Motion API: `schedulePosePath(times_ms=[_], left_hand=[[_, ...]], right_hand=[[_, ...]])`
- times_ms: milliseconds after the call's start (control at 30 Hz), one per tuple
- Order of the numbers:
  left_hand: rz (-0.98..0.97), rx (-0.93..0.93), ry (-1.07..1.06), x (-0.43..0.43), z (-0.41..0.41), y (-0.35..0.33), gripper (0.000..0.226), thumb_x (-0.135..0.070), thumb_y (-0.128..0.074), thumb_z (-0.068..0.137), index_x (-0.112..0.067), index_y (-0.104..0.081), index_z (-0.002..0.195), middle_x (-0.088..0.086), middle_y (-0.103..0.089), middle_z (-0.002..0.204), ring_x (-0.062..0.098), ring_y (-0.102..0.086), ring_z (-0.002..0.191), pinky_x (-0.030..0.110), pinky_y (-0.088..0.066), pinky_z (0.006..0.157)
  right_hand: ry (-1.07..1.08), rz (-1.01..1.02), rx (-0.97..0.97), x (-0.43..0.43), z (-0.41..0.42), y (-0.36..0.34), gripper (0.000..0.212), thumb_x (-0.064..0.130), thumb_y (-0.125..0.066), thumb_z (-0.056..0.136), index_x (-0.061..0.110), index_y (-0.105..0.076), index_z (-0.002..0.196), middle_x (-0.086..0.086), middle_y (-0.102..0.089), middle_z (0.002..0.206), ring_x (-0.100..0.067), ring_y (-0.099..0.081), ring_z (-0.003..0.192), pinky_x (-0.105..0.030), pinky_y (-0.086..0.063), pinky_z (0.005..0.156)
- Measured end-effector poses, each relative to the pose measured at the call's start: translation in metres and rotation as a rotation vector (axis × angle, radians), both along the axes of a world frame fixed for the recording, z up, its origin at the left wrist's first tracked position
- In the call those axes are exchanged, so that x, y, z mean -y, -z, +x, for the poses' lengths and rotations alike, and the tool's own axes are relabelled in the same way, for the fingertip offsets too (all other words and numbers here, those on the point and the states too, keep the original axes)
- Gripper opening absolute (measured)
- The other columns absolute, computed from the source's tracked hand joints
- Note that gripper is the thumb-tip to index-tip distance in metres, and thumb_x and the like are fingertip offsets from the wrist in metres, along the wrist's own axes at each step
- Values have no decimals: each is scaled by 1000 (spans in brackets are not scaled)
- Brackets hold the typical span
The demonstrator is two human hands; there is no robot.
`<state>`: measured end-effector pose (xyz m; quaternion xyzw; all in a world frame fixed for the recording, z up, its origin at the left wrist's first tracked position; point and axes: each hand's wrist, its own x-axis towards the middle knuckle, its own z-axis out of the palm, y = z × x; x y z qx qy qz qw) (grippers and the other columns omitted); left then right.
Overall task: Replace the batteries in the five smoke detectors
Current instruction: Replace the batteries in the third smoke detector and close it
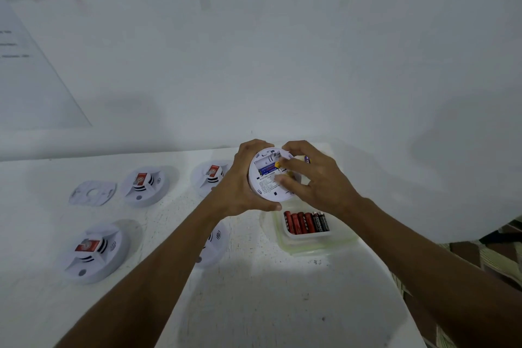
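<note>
My left hand (240, 181) grips a round white smoke detector (267, 186), turned back side up above the table. Its open compartment holds a blue battery (267, 169). My right hand (313, 178) reaches over the detector, its fingertips at the yellow end of a battery (278, 164) in the compartment, and another battery end (307, 159) pokes out between its fingers. A clear plastic container (316, 243) just below my hands holds several red and black batteries (306, 222).
Other white detectors lie face up on the white table: one at the back left (145, 185), one at the back middle (210, 178), one at the front left (93, 251), and one (211, 243) partly under my left forearm. A loose mounting plate (92, 193) lies far left. The table's right edge (381, 263) is near.
</note>
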<state>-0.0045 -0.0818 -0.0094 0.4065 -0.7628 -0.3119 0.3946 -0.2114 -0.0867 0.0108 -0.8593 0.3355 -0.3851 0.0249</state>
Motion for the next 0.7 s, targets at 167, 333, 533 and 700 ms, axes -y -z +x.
schedulePosePath(times_ms=[167,333,533,700], left_hand=[[34,39,-18,7,3,0,95,-35,-89,53,-28,-36,132,-1,-41,131,21,-44,124,45,-42,106],[79,52,-87,10,18,-4,101,-46,-88,42,-44,-35,127,-7,-37,132,16,-39,127,45,-39,109],[70,4,-143,15,34,0,102,-50,-88,39,-63,-31,123,-7,-38,133,17,-41,127,45,-40,109],[61,18,-130,14,32,-5,101,-52,-86,40,-49,-33,126,-10,-38,131,16,-40,126,41,-40,109]], right_hand=[[-46,162,145,12,-1,7,25,26,-68,91,9,-75,107,-6,-64,114,-6,-61,96,-16,-54,73],[162,338,224,47,-16,-8,16,13,-67,91,16,-74,105,9,-71,84,-4,-65,72,-12,-46,65],[352,558,-375,94,-25,-13,11,20,-68,87,22,-74,97,-1,-73,88,-18,-66,79,-29,-53,76],[470,590,-576,104,-3,-7,19,33,-76,80,30,-70,98,0,-60,102,-20,-58,82,-28,-43,72]])
